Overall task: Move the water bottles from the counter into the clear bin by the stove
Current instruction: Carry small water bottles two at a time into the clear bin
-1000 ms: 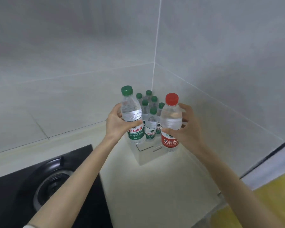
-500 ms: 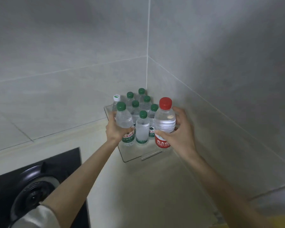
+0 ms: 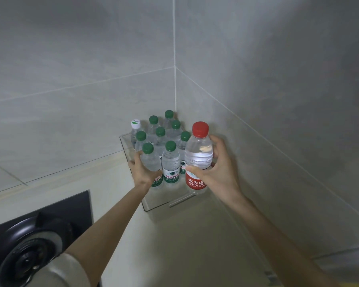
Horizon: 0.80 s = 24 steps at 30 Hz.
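Observation:
A clear bin (image 3: pixel 153 206) stands in the tiled corner of the counter, holding several green-capped water bottles (image 3: pixel 170 162) and one white-capped bottle (image 3: pixel 135 126). My left hand (image 3: pixel 142 172) grips a green-capped bottle (image 3: pixel 150 159) low inside the bin's front left part. My right hand (image 3: pixel 216 172) grips a red-capped bottle with a red label (image 3: pixel 198 154), upright at the bin's right front, above the rim. Whether either bottle stands on the bin floor is hidden.
A black gas stove with a burner (image 3: pixel 33 249) lies at the lower left, beside the bin. The pale counter (image 3: pixel 174 245) runs toward me between stove and right wall. Grey tiled walls (image 3: pixel 278 79) close in behind and to the right.
Both hands carried their bottles forward and down. The green-capped bottle went from above the bin into its front left part; the red-capped one came closer to the bin's right side.

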### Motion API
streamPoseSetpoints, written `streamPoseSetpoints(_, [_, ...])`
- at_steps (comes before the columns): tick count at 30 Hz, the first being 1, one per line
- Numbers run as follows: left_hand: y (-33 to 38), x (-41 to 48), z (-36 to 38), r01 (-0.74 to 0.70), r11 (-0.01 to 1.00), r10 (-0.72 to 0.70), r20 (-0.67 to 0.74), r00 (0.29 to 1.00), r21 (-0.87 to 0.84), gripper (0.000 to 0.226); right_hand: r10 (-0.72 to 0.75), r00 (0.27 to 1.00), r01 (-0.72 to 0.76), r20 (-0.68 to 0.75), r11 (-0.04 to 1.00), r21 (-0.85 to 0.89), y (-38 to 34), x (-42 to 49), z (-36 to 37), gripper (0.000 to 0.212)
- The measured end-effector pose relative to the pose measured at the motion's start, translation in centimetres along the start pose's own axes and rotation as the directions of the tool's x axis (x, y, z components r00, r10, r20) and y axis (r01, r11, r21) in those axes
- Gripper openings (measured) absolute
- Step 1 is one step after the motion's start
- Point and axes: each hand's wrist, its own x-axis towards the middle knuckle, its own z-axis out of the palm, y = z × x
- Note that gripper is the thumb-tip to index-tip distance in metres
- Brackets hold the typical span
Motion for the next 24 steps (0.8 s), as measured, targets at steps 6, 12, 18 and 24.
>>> streamPoseSetpoints(6, [0.0, 0.1, 0.5, 0.029, 0.999, -0.03, 0.027, 0.999, 0.035, 0.082, -0.002, 1.0, 0.002, 0.002, 1.0, -0.026, -0.3, -0.2, -0.2, 0.079])
streamPoseSetpoints(12, [-0.1, 0.5, 0.0, -0.032, 0.997, 0.027, 0.074, 0.997, 0.065, 0.102, -0.004, 1.0, 0.004, 0.009, 0.998, -0.064, -0.5, -0.2, -0.5, 0.081])
streamPoseSetpoints(18, [-0.8, -1.2, -3.9, -0.372, 0.845, 0.315, 0.205, 0.927, 0.385, 0.083, 0.012, 0.999, -0.013, -0.036, 0.999, -0.033, -0.6, 0.1, 0.0, 0.078])
streamPoseSetpoints(24, [-4.6, -3.4, -4.5, -0.314, 0.754, 0.177, 0.281, 0.943, 0.577, 0.089, 0.033, 0.997, -0.041, -0.07, 0.993, -0.11, -0.1, 2.6, 2.0, 0.078])
